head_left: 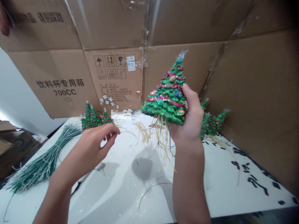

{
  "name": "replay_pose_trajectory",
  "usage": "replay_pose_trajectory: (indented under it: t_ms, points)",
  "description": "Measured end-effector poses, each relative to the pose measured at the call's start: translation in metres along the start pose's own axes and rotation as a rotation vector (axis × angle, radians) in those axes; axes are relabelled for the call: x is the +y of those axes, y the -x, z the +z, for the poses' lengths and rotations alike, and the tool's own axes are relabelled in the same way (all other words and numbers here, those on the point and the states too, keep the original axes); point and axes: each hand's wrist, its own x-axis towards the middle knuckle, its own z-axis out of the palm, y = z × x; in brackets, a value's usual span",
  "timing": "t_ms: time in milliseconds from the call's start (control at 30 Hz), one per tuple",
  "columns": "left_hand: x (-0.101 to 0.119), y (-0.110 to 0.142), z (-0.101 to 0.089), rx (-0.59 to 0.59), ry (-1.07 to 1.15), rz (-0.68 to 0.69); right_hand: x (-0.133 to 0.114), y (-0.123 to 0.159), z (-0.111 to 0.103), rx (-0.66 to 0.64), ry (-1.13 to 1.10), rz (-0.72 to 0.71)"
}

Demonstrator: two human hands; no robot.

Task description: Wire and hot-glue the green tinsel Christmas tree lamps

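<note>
**A:** What's in our right hand (190, 119)?

**B:** We've got a glittered Christmas tree ornament (165, 93). The hand is closed around its lower right side, thumb up the flank. The ornament is held above the surface, tip tilted to the right.

**A:** Underside?

**B:** Yellow and dark wires (162, 137) hang loose from the base.

**A:** Left hand (93, 146)?

**B:** Half curled in the air, nothing visible in it. We can't tell if a thin strand sits between the fingertips.

**A:** Nearby?

**B:** Two small glitter trees (91, 117) stand just past the left hand. A bundle of green-and-white wires (44, 158) lies on the white surface (130, 186) to its left. More trees (211, 124) stand right of the right hand, with black snippets (247, 171) scattered nearby. Flattened cardboard cartons (112, 74) wall off the back and right.
</note>
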Motion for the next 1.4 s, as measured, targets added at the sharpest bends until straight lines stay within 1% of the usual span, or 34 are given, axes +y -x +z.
replay_pose_trajectory:
  t_ms: [100, 167, 267, 367, 433, 467, 567, 700, 800, 833, 900, 967, 1067, 1133, 1233, 1300, 1400]
  points:
    - [0.012, -0.030, -0.011, 0.070, 0.053, 0.081, -0.003, 0.004, 0.003, -0.093, -0.033, 0.116]
    - [0.019, -0.044, -0.012, 0.132, 0.123, 0.115, -0.004, 0.007, 0.005, -0.145, -0.047, 0.222]
    - [0.020, -0.057, -0.004, 0.197, 0.322, 0.159, -0.004, 0.012, 0.008, -0.238, -0.060, 0.380]
    - [0.010, -0.065, 0.009, 0.277, 0.577, 0.150, -0.004, 0.019, 0.014, -0.336, -0.061, 0.512]
    - [0.001, -0.068, 0.017, 0.363, 0.731, 0.122, -0.004, 0.024, 0.020, -0.372, -0.054, 0.547]
    - [-0.003, -0.069, 0.020, 0.393, 0.801, 0.108, -0.003, 0.026, 0.022, -0.378, -0.054, 0.539]
    - [-0.008, -0.070, 0.024, 0.419, 0.942, 0.066, 0.002, 0.028, 0.025, -0.399, -0.042, 0.508]
    - [-0.008, -0.071, 0.024, 0.434, 0.931, 0.010, 0.010, 0.020, 0.020, -0.453, 0.002, 0.544]
    - [-0.013, -0.073, 0.027, 0.461, 0.873, 0.004, 0.012, 0.016, 0.020, -0.455, -0.044, 0.603]
    - [-0.014, -0.074, 0.029, 0.453, 0.866, -0.001, 0.013, 0.015, 0.022, -0.456, -0.067, 0.622]
    - [-0.015, -0.076, 0.033, 0.400, 0.889, -0.027, 0.015, 0.014, 0.025, -0.439, -0.101, 0.641]
    - [-0.013, -0.078, 0.036, 0.322, 0.936, -0.059, 0.018, 0.012, 0.024, -0.377, -0.113, 0.619]
    - [-0.006, -0.079, 0.039, 0.211, 0.956, -0.078, 0.026, 0.005, 0.017, -0.260, -0.087, 0.516]
    - [-0.003, -0.079, 0.041, 0.154, 0.953, -0.082, 0.031, -0.001, 0.011, -0.229, -0.039, 0.416]
    - [-0.002, -0.079, 0.044, 0.095, 0.953, -0.073, 0.034, -0.007, 0.005, -0.243, 0.025, 0.311]
    - [-0.003, -0.079, 0.046, 0.056, 0.952, -0.057, 0.032, -0.009, 0.005, -0.283, 0.019, 0.313]
    - [-0.004, -0.079, 0.048, 0.002, 0.971, -0.029, 0.028, -0.010, 0.008, -0.319, -0.028, 0.362]
